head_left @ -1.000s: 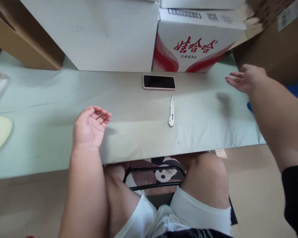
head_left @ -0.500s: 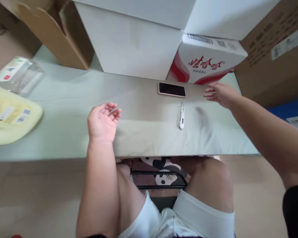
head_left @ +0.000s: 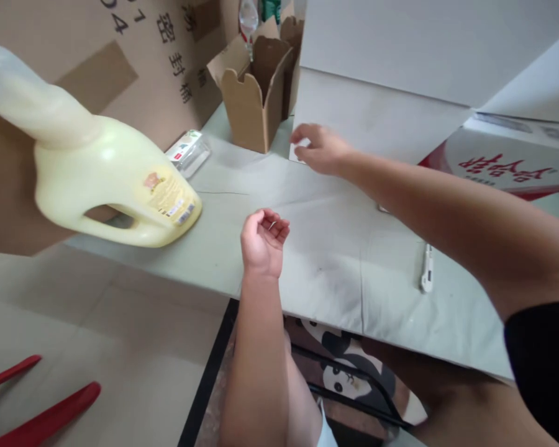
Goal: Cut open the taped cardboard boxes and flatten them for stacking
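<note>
My left hand [head_left: 263,242] rests palm up on the pale green table [head_left: 223,248], near its front edge. Its fingers are curled round a thin silvery piece that I cannot name. My right hand [head_left: 321,149] reaches across to the left. Its fingers are slightly bent and apart, with nothing in them, at the lower left corner of a big white box [head_left: 382,105]. A small white tool [head_left: 427,268] lies on the table under my right forearm.
A pale yellow jug [head_left: 116,180] lies on its side at the table's left end. Behind it are a small clear packet [head_left: 189,152], an open brown carton [head_left: 256,93] and a large cardboard sheet [head_left: 121,56]. A red-and-white carton [head_left: 507,164] stands at the right. Red bars [head_left: 41,416] lie on the floor.
The view has swung left, and the phone is out of sight. My right hand has moved left from beside the phone to the white box's corner. My left hand stays curled palm up.
</note>
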`<action>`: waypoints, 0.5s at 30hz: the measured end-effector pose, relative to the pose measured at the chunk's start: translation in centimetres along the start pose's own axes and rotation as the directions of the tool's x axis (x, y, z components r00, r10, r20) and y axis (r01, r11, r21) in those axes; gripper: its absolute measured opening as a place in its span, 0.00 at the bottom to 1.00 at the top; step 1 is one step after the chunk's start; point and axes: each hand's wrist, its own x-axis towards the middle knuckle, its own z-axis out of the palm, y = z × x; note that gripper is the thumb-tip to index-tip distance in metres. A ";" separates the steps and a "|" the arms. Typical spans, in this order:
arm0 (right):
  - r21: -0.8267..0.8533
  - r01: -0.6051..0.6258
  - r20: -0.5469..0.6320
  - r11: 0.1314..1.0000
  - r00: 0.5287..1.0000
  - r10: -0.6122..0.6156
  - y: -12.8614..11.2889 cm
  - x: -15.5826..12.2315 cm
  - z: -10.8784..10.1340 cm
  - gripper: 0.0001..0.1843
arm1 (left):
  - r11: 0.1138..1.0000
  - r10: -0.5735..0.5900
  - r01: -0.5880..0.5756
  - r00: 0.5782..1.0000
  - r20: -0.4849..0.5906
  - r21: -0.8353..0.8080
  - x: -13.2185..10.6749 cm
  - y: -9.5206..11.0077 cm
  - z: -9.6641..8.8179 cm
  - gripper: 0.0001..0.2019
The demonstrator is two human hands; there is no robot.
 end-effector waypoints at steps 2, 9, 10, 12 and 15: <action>-0.071 0.122 -0.025 0.990 0.992 -0.124 -2.8 4.2 2.2 0.15 | 1.000 -0.005 0.005 1.000 0.002 -0.002 0.4 0.3 -0.2 0.06; -0.117 -0.065 -0.001 0.991 0.998 0.066 -6.2 12.5 5.6 0.15 | 0.999 -0.013 0.013 1.000 0.007 -0.030 0.8 1.1 -0.6 0.07; -0.128 -0.086 0.004 0.988 0.996 0.087 -6.2 12.3 5.7 0.17 | 0.999 -0.016 0.016 1.000 0.005 -0.033 0.8 1.1 -0.7 0.07; -0.119 -0.055 -0.014 0.991 0.998 0.054 -6.0 10.6 5.8 0.12 | 1.000 -0.021 0.021 1.000 0.007 -0.023 0.7 1.2 -0.8 0.06; -0.101 -0.004 -0.061 0.995 0.998 -0.002 -5.6 5.3 5.0 0.09 | 0.999 0.030 -0.031 0.999 0.015 0.020 0.9 1.1 -1.5 0.07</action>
